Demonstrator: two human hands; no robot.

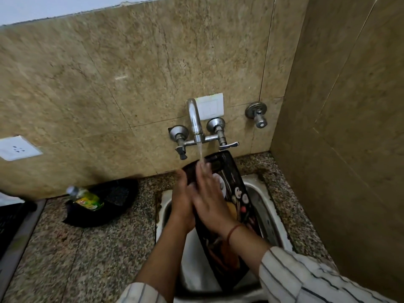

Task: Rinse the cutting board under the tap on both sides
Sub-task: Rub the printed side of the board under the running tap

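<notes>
A dark cutting board (237,194) printed with vegetables stands tilted on its long edge in the steel sink (263,206), its far end under the tap (195,123). Water runs from the spout onto the board's top end and my fingers. My left hand (182,202) grips the board's left edge from behind. My right hand (208,197) lies flat on the printed face, fingers spread up into the stream, a red thread around its wrist. The board's lower end is partly hidden by my forearms.
Two tap handles (228,145) flank the spout, and a separate valve (256,114) sits on the wall to the right. A dark cloth with a green bottle (87,199) lies on the speckled granite counter left of the sink. A wall socket (18,148) is at far left.
</notes>
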